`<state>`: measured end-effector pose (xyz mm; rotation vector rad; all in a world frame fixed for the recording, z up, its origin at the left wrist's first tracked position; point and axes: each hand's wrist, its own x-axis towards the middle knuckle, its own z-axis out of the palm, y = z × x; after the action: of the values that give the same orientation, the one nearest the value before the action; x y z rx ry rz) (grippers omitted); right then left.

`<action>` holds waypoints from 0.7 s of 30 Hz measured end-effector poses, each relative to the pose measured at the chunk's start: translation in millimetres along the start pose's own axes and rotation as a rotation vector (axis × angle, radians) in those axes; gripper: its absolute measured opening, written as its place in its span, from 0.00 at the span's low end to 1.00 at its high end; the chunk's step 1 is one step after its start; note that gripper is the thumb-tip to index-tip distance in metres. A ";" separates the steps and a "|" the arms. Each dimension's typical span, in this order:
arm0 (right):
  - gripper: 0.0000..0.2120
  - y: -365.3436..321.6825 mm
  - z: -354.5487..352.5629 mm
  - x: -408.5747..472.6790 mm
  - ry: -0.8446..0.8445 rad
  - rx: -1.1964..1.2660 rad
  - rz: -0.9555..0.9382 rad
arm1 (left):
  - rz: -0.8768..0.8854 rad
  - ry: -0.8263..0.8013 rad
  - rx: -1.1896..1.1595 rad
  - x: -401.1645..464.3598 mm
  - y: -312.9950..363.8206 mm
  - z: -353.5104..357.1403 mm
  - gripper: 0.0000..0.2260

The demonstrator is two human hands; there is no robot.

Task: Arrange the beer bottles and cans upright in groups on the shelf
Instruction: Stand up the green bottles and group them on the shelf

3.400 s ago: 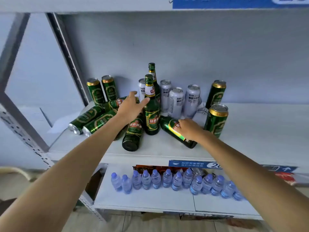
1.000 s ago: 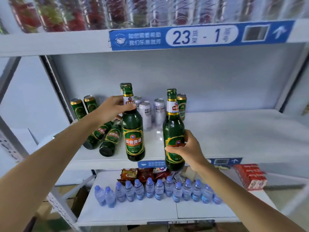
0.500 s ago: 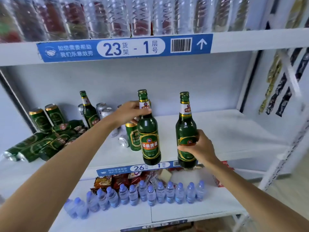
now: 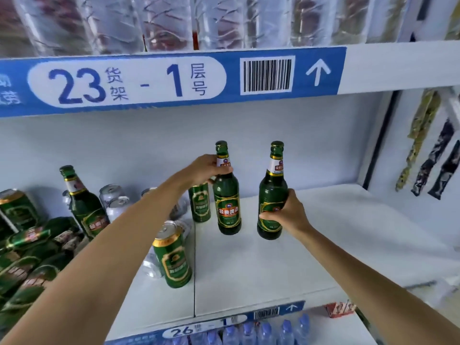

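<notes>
Placing step: left hand (image 4: 207, 168) fingers pinch neck of left beer bottle (image 4: 227, 202); right hand (image 4: 286, 215) wraps right beer bottle (image 4: 271, 205). Next: set both upright, close together, on shelf (image 4: 323, 245).

We noted two dark green bottles (image 4: 227, 200) (image 4: 272, 202) with red-and-gold labels and white neck bands above the white shelf (image 4: 323, 245). Left of them stood green cans (image 4: 173, 260) with gold rims, and silver cans (image 4: 113, 199). The shelf's edge strip (image 4: 149, 80) overhead was blue with white panels and a black barcode.
</notes>
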<state>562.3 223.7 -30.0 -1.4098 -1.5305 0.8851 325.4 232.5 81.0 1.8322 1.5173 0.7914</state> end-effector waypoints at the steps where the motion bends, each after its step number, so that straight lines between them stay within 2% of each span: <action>1: 0.36 1.6 4.1 12.0 -0.002 -0.001 0.002 | -0.011 -0.001 -0.005 12.1 -4.2 0.3 0.10; 11: 0.35 15.8 44.5 110.9 -0.050 -0.039 -0.019 | -0.130 0.021 -0.056 89.9 -44.5 3.5 0.11; 21: 0.36 33.2 75.0 144.3 -0.052 -0.045 -0.028 | -0.196 0.054 -0.040 116.3 -63.5 2.4 0.13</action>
<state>506.1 374.3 -71.6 -1.4039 -1.6147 0.8813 307.0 356.0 36.8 1.6153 1.6732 0.7765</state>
